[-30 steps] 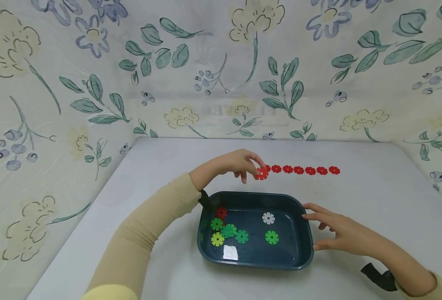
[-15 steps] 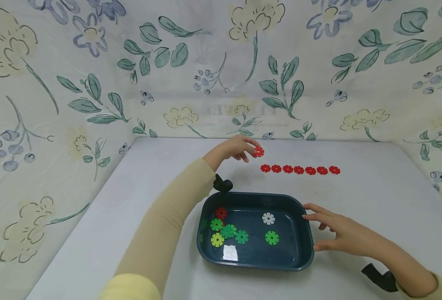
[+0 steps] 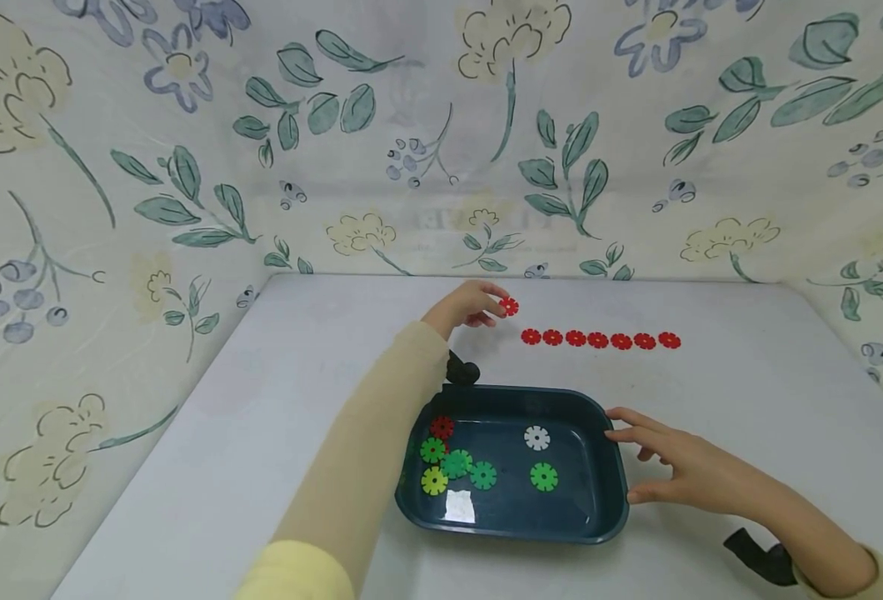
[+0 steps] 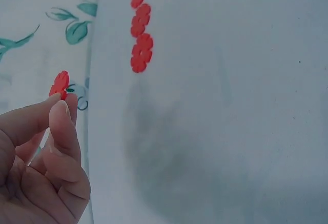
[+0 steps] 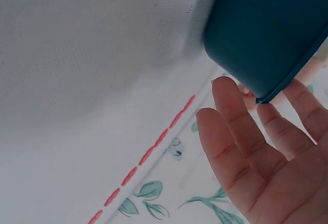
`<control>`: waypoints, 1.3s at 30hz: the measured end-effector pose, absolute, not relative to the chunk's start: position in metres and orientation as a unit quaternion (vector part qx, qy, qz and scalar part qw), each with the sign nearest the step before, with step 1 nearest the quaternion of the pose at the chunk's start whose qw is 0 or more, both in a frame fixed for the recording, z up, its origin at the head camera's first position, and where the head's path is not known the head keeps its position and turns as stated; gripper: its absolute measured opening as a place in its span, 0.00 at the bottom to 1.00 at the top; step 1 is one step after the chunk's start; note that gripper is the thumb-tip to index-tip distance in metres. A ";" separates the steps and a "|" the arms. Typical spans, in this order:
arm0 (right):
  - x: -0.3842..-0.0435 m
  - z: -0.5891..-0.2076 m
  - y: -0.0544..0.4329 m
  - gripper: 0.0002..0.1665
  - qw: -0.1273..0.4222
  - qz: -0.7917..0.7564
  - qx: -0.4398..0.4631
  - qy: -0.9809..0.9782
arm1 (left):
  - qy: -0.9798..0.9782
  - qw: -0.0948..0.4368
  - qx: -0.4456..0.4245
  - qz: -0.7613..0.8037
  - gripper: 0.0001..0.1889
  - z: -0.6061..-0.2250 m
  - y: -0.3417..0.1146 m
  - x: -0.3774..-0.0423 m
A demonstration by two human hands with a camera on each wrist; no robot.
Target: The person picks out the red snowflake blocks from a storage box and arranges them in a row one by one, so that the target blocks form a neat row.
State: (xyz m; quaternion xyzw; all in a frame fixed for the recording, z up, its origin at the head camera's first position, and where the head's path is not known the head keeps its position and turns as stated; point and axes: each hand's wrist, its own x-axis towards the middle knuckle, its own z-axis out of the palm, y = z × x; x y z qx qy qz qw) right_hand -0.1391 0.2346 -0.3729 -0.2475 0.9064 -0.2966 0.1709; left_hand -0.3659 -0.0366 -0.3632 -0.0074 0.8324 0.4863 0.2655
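Note:
My left hand (image 3: 467,307) pinches a red flower-shaped plastic disc (image 4: 60,82) between thumb and fingers, raised above the far part of the table. Close by on the right, several like red discs (image 3: 597,339) lie in a straight row; the left end of the row is nearest the hand. My right hand (image 3: 681,467) rests at the right end of a dark blue tray (image 3: 509,502), its fingers loosely extended and fingertips at the rim. In the right wrist view these fingers (image 5: 246,126) are spread under the tray's edge without curling round it.
Inside the tray lie several loose discs: a white one (image 3: 536,437), a yellow one (image 3: 434,481), green ones (image 3: 543,477) and a dark red one (image 3: 441,427). My left sleeve (image 3: 366,450) crosses the tray's left end. Flower-patterned sheeting (image 3: 441,150) rises behind the white table (image 3: 741,375).
My left hand has lifted the red disc away from the left end of the row and moved it farther back and slightly left. The right hand and tray stay in place.

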 end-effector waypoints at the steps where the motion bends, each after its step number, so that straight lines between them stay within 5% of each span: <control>1: -0.139 -0.373 0.235 0.43 0.171 -0.297 -0.248 0.906 | 0.833 0.266 -0.009 0.484 0.17 -0.364 -0.036 -0.365; 30: -0.140 -0.372 0.236 0.43 0.167 -0.295 -0.260 0.904 | 0.865 0.373 -0.007 0.335 0.19 -0.375 -0.037 -0.366; 39: -0.140 -0.372 0.236 0.43 0.170 -0.296 -0.256 0.904 | 0.826 0.395 -0.040 0.401 0.20 -0.375 -0.036 -0.363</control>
